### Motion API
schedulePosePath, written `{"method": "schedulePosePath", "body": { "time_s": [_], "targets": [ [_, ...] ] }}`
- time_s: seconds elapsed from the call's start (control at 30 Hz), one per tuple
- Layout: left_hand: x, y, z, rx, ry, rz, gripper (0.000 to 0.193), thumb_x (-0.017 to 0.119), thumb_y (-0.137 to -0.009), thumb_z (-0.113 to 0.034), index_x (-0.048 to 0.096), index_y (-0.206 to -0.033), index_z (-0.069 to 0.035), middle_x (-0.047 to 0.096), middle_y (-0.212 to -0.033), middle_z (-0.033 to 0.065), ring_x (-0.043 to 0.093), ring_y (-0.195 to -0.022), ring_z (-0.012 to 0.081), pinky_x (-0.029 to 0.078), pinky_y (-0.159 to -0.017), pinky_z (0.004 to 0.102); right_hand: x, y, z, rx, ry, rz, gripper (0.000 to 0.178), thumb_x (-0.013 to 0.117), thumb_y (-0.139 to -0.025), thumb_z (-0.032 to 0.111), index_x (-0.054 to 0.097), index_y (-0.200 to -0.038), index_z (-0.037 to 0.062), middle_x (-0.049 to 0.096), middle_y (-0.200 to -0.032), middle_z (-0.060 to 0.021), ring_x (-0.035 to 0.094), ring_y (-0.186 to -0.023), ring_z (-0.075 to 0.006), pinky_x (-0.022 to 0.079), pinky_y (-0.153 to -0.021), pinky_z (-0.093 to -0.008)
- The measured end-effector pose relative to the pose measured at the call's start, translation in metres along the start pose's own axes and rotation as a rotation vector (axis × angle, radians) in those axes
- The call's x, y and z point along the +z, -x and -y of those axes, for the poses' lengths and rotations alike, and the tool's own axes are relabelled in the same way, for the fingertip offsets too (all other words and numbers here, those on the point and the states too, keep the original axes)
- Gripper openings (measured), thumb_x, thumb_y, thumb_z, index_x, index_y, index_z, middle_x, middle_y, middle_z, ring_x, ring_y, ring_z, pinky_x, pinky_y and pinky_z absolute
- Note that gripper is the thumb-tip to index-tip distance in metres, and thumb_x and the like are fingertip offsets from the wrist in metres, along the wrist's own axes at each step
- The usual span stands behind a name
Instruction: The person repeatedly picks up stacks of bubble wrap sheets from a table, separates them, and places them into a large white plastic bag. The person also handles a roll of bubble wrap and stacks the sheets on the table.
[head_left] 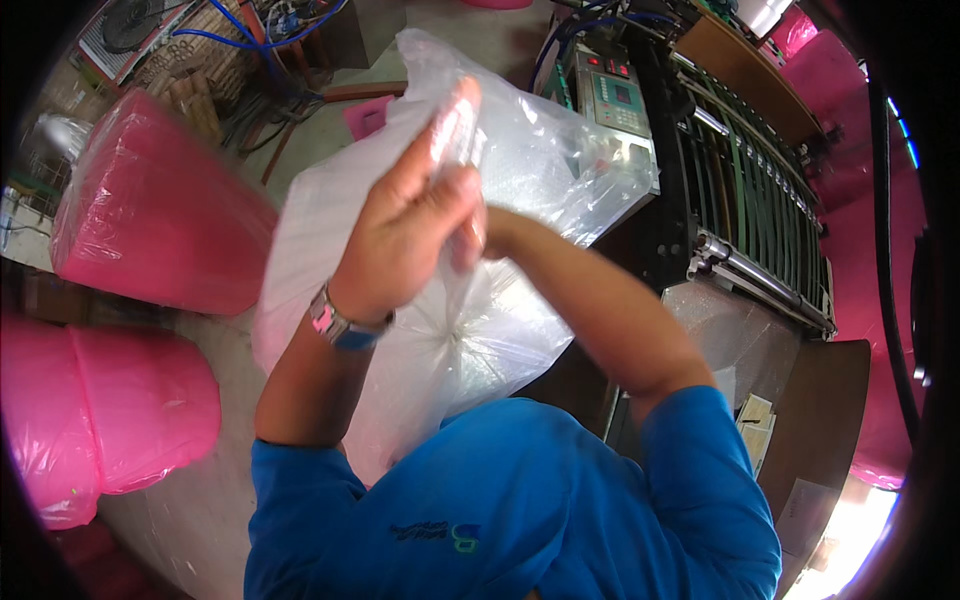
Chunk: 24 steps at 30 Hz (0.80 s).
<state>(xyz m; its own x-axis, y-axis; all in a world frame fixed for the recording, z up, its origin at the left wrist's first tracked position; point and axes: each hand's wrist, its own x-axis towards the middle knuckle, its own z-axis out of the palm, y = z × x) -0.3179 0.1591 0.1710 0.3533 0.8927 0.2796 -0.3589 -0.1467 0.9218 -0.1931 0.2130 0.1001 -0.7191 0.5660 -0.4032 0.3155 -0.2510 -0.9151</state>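
The left hand (405,215), fingers straight, touches the bag (425,350), which lies left of the machine (615,100); its grip is unclear. The right hand (480,235), partly hidden alongside: cannot tell.

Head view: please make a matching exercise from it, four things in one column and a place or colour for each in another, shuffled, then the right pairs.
1. watch
2. bag
3. shirt
4. control panel

A. blue
B. near the upper edge, right of centre
C. at the wrist of the left hand
D. whitish, see-through

Pairs: 1-C, 2-D, 3-A, 4-B
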Motion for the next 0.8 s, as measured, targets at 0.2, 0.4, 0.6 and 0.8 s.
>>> {"method": "schedulePosePath", "body": {
  "time_s": [0.2, 0.4, 0.6, 0.8],
  "targets": [
    [-0.020, 0.006, 0.002, -0.036, -0.133, 0.123, 0.046, 0.042, -0.087, -0.012, 0.026, -0.130, -0.002, 0.054, -0.095, 0.0078, 0.047, -0.059, 0.0063, 0.042, -0.055, 0.0210, 0.059, -0.011, -0.045, 0.046, 0.036, 0.197, 0.044, 0.059, -0.072, 0.040, 0.057, -0.102, 0.0075, 0.057, -0.099, -0.0117, 0.048, -0.100, -0.0199, 0.043, -0.075, -0.0327],
    [-0.049, -0.010, 0.060, 0.163, -1.101, 0.375, 0.042, 0.050, -0.082, -0.016, 0.041, -0.123, -0.006, 0.038, -0.126, 0.0144, 0.045, -0.100, 0.0263, 0.032, -0.090, 0.0336, -0.011, 0.034, -0.077, 0.191, 0.714, -0.279, 0.053, 0.057, -0.070, 0.047, 0.055, -0.106, 0.0068, 0.054, -0.107, -0.0145, 0.051, -0.099, -0.0275, 0.039, -0.084, -0.0350],
    [-0.170, -0.001, 0.180, -0.419, -1.431, -0.026, 0.044, 0.042, -0.085, -0.033, 0.040, -0.122, -0.008, 0.033, -0.128, 0.0129, 0.029, -0.120, 0.0260, 0.022, -0.097, 0.0467, -0.009, 0.167, -0.101, -0.103, 1.042, -1.514, 0.050, 0.058, -0.072, 0.020, 0.042, -0.118, 0.0083, 0.042, -0.117, -0.0173, 0.040, -0.108, -0.0302, 0.033, -0.090, -0.0411],
    [-0.111, -0.033, 0.127, 0.249, -1.087, -0.118, 0.021, 0.046, -0.084, -0.007, 0.051, -0.102, 0.004, 0.048, -0.113, 0.0142, 0.049, -0.098, 0.0236, 0.038, -0.086, 0.0311, 0.090, 0.266, -0.238, 0.094, 0.484, -1.407, 0.043, 0.058, -0.072, 0.024, 0.047, -0.112, 0.0123, 0.045, -0.105, -0.0156, 0.045, -0.101, -0.0324, 0.040, -0.081, -0.0433]
  ]
}}
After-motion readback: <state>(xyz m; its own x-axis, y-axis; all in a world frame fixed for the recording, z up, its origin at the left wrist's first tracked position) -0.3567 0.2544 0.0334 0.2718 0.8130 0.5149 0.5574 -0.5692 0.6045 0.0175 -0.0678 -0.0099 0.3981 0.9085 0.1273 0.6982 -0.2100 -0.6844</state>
